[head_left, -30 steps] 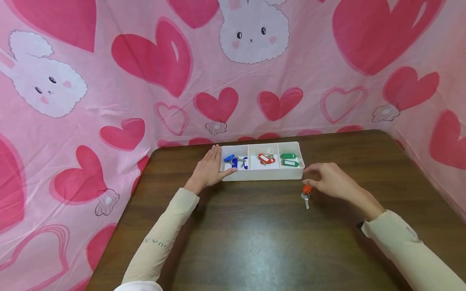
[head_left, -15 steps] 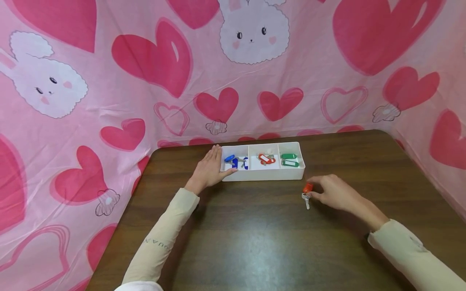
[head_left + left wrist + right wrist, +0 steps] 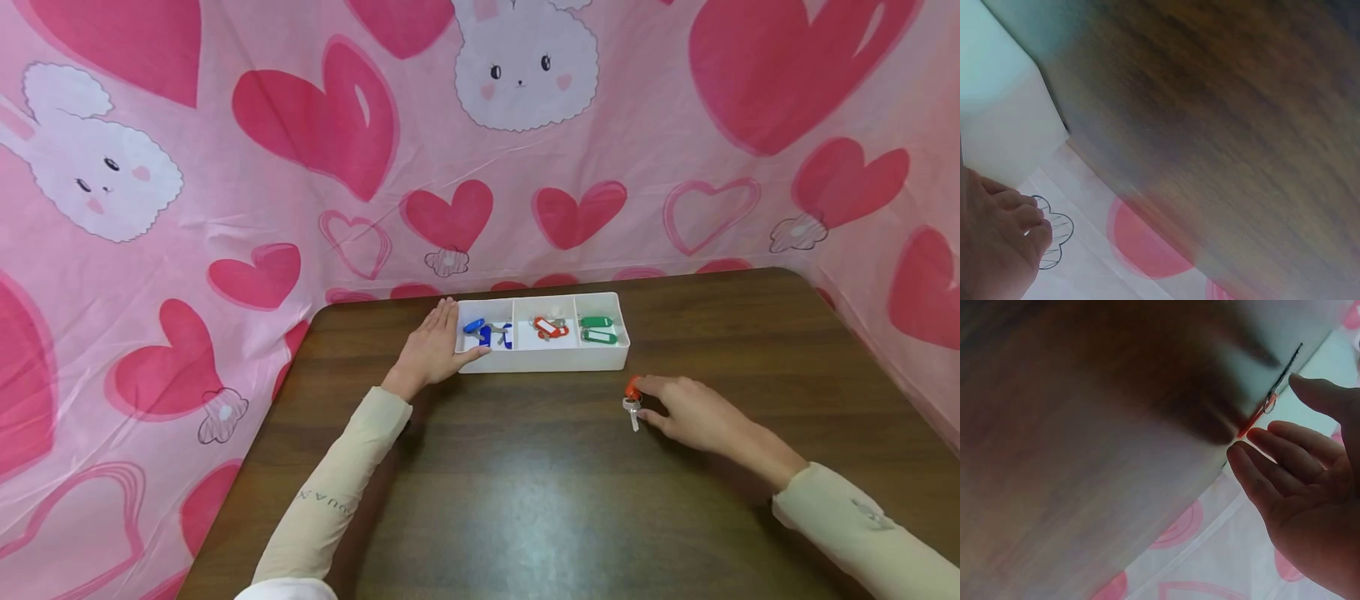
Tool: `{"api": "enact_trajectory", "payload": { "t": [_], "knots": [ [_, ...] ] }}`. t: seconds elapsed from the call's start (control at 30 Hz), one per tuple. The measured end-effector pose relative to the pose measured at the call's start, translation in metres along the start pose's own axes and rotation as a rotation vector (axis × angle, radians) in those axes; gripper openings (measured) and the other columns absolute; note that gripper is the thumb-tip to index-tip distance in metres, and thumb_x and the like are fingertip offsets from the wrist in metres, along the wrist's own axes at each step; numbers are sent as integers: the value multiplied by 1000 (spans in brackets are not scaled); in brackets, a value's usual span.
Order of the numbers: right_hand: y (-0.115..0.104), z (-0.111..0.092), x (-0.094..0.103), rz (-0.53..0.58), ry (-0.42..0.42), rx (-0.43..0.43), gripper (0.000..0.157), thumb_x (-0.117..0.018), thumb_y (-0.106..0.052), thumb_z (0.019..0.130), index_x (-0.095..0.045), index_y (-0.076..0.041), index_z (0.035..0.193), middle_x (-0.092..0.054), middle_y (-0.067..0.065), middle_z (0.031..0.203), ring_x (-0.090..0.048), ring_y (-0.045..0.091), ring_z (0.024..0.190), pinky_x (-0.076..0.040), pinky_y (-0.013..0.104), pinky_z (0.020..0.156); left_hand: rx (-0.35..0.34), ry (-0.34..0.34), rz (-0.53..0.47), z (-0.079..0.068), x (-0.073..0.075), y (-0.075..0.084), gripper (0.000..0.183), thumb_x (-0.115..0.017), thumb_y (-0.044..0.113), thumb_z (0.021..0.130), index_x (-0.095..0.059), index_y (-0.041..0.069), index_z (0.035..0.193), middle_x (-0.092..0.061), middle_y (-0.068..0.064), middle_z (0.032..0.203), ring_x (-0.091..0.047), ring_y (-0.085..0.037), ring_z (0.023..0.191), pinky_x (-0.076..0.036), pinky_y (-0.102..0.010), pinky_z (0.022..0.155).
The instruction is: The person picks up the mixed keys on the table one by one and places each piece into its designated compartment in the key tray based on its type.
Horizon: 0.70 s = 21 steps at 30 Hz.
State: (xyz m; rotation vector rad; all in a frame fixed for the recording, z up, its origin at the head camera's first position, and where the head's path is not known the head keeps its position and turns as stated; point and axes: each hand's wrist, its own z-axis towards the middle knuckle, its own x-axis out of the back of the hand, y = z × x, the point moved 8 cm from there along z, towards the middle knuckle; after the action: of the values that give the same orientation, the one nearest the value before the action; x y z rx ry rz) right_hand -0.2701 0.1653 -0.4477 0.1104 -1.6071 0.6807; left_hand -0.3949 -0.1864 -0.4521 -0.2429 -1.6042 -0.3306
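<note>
A white three-part tray [image 3: 540, 360] stands near the far edge of the table. My left hand [image 3: 429, 350] rests against its left end, fingers straight along the side and thumb at the front rim. Right of the tray's front corner, a silver key [image 3: 633, 414] with an orange-red key tag [image 3: 633, 387] lies on the wood. The right hand [image 3: 693, 412] is beside it, fingertips at the tag and thumb close to the key. In the right wrist view the thumb [image 3: 1316, 394] stands apart from the fingers, with the tag [image 3: 1250, 422] just beyond the fingertips.
Inside the tray lie blue-tagged keys [image 3: 484, 335] on the left, red key tags [image 3: 551, 327] in the middle and green key tags [image 3: 597, 337] on the right. A pink curtain [image 3: 495, 158] with hearts and rabbits hangs behind the brown table [image 3: 510, 483].
My right hand has come down and nearer from the tray's right corner to beside the tagged key, its thumb moving from the tag toward the key. The left hand and tray have stayed put.
</note>
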Motion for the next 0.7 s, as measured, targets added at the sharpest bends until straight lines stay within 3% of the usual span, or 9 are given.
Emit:
{"api": "enact_trajectory", "payload": {
  "t": [0.43, 0.7],
  "knots": [
    [-7, 2, 0, -88, 58, 55, 41, -84, -15, 89, -71, 0, 126, -78, 16, 115, -76, 31, 99, -63, 55, 90, 3, -14, 4, 0, -1, -1, 116, -40, 85, 92, -11, 3, 169, -16, -17, 177, -10, -33, 167, -18, -46, 135],
    [-5, 3, 0, -98, 87, 66, 40, -83, -12, 89, -73, 3, 125, -77, 21, 119, -75, 37, 107, -61, 57, 95, 5, -27, -19, 0, -2, -2, 117, -40, 86, 91, -10, 3, 169, -11, -15, 178, -8, -32, 167, -15, -45, 135]
  ]
}}
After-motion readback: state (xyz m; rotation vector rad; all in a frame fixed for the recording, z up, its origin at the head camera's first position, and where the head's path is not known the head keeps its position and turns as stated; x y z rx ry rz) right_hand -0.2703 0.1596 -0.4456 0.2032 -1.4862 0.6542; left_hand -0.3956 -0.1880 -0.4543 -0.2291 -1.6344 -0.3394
